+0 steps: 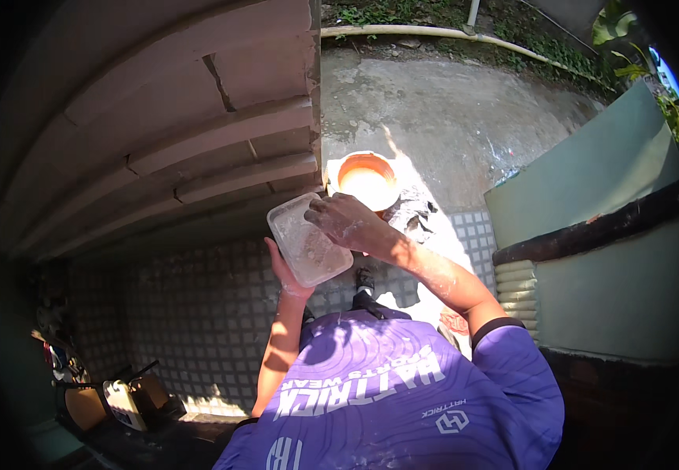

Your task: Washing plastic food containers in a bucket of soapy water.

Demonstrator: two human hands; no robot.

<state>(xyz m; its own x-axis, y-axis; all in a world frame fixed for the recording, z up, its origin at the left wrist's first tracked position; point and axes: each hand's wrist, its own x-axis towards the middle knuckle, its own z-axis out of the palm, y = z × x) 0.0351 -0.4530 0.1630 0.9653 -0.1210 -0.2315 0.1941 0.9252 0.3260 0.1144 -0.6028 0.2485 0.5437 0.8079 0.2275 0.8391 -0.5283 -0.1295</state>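
Observation:
A clear rectangular plastic container (312,254), its inside dusted with whitish residue, is tilted in front of me. My left hand (286,274) supports it from the lower left side, with the thumb up along its edge. My right hand (347,222), smeared with pale powder, reaches over the container's right side. Its fingers are bent together near the upper rim, and whether anything is pinched in them is hidden. Just beyond my right hand stands an orange bucket (346,167) with a bright, sunlit inside.
A stepped, pinkish wall or ledge (238,141) rises on the left. Dark cloth or plastic (414,210) lies beside the bucket. On the right is a pale green wall (606,164) with a dark beam. Chairs (85,407) stand at the lower left. A pipe (426,31) crosses the far edge.

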